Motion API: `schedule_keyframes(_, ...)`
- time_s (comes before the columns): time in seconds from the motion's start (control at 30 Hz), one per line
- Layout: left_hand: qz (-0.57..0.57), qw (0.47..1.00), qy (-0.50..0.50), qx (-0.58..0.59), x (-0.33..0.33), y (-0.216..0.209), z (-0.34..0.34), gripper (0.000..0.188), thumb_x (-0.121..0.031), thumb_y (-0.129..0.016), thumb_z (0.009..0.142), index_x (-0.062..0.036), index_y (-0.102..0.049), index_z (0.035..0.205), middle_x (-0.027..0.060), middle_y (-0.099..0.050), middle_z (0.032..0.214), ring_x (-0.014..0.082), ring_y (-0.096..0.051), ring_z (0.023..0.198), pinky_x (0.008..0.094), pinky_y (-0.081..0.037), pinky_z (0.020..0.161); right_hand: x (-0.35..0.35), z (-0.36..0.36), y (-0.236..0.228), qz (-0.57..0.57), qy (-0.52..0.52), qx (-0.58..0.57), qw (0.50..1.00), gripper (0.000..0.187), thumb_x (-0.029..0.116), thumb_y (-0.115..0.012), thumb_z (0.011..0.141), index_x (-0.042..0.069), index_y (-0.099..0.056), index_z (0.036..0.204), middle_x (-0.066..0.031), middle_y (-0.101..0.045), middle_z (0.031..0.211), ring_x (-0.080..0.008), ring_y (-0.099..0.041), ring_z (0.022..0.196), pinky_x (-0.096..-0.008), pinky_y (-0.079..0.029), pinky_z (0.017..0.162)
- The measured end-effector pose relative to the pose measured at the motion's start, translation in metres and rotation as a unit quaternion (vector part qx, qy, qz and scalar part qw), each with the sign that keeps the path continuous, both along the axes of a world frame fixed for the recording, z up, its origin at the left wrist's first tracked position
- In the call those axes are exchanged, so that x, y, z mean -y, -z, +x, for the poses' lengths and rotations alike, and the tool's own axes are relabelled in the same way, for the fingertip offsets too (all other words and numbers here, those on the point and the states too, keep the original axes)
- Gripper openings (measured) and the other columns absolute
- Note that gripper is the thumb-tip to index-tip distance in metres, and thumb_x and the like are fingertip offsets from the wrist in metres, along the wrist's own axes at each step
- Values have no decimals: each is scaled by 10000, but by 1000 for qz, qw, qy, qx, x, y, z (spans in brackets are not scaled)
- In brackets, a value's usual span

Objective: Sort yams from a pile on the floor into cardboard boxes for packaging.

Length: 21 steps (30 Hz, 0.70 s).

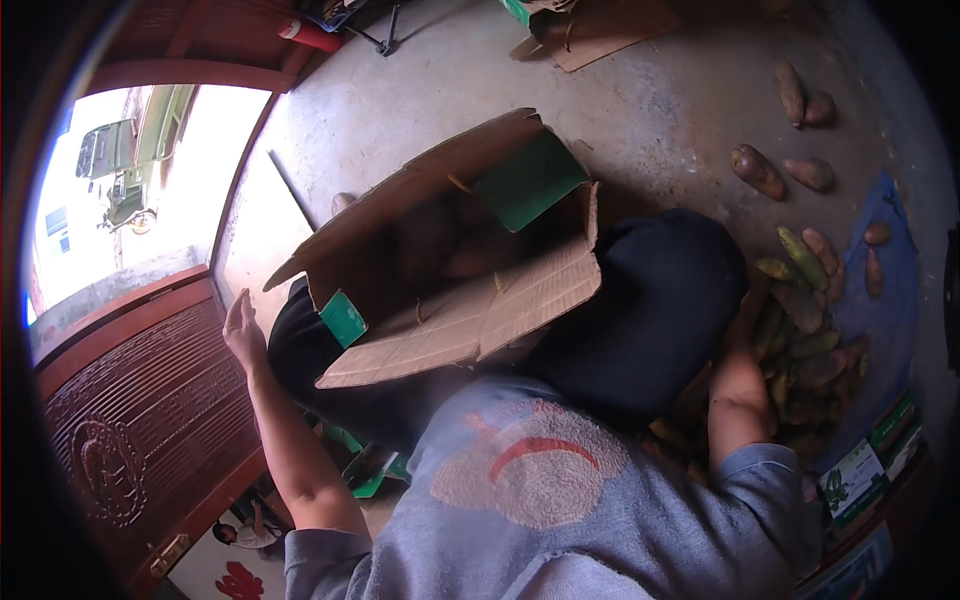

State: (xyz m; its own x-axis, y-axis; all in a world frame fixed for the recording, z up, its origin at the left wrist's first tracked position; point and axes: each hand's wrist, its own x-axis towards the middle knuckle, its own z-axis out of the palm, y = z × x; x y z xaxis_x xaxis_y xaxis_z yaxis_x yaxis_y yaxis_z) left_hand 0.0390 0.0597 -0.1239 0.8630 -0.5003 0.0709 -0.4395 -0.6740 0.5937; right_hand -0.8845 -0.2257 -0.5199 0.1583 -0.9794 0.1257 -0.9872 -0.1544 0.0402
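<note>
Left hand: the left hand (243, 330) is raised with fingers stretched out and open, gripping nothing, just beside the left lower corner of the cardboard box.
Right hand: the right hand (752, 300) reaches down into the heap of mangoes; its fingers are hidden behind the dark knee and the fruit, so I cannot tell whether it is open or closed.
Cardboard box: the cardboard box (470, 300) rests on the person's lap, flaps open, with green patches on two flaps; its inside is in shadow.
Mangoes: a pile of green and brownish mangoes (805, 350) lies on the floor at the right, partly on a blue cloth (890, 300); the right hand touches the pile's left edge.
Loose mangoes: four more mangoes (790, 150) lie apart on the bare concrete floor (640, 110), toward its far right corner.
Small cartons: green-and-white cartons (870, 460) stand at the lower right edge of the floor, near the pile.
Door: a carved wooden door (140, 420) stands open at the left.
</note>
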Motion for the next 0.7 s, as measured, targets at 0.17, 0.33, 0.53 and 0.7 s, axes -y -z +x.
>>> schedule_keyframes(0.17, -20, 995, 62, 78, 46, -43, -21, 256, -155, -587, 1033, -14, -717, 1203, 112, -709, 1222, 197, -663, 1126, 332, -542, 949, 7, 75, -49, 118, 141, 82, 979, 524, 343, -578, 937, 149, -519, 1420, -125, -612, 1337, -308, -559, 1278, -435, -421, 1072)
schedule_keyframes(0.33, -98, 990, 100, 25, 59, -55, -41, 317, -223, -535, 1066, -18, -689, 1251, 115, -684, 1278, 207, -623, 1212, 356, -498, 1026, 14, 63, -179, 243, 290, 130, 917, 714, 432, -683, 886, 108, -454, 1480, -156, -585, 1409, -347, -532, 1325, -445, -416, 1087)
schedule_keyframes(0.53, -202, 932, 271, -129, 93, -83, -67, 475, -416, -574, 1026, -33, -672, 1289, 121, -664, 1318, 236, -567, 1292, 426, -411, 1113, 61, 176, -410, -12, 144, 311, 939, 823, 221, -925, 686, -16, -512, 1357, -172, -612, 1279, -288, -603, 1164, -395, -477, 992)
schedule_keyframes(0.7, -191, 900, 358, -160, 107, -83, -76, 360, -229, -773, 882, -47, -733, 1190, 116, -697, 1253, 244, -606, 1238, 400, -425, 1093, 48, 326, -563, 110, -87, 443, 885, 745, 108, -881, 707, 2, -516, 1348, -120, -633, 1226, -201, -626, 1106, -342, -502, 972)
